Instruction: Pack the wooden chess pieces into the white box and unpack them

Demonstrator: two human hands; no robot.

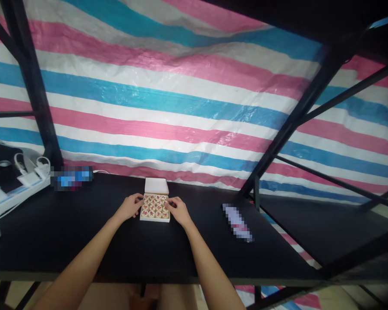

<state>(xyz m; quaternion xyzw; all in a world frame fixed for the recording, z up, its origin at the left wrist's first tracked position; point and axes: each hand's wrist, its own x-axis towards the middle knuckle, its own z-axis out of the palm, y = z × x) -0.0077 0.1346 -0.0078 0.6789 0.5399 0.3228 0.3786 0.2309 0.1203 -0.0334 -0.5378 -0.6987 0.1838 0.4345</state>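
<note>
A small white box (154, 219) of Chinese chess pieces lies open on the black table in front of me. Rows of round, pale pieces (152, 207) with red characters fill it. Its white lid (156, 185) stands at the far side. Against the box's left side, my left hand (131, 207) is curled with its fingertips at the edge. From the right, my right hand (179, 210) reaches over the rim, its thumb and finger closed around a piece in the right column. That piece is partly hidden by the fingers.
On the black table (132, 254), a blurred-out phone-like object (237, 223) lies at right and another blurred item (71, 178) at back left. A white power strip (16, 196) with plugs and cables is far left. Black metal posts (278, 137) and a striped sheet (168, 99) stand behind.
</note>
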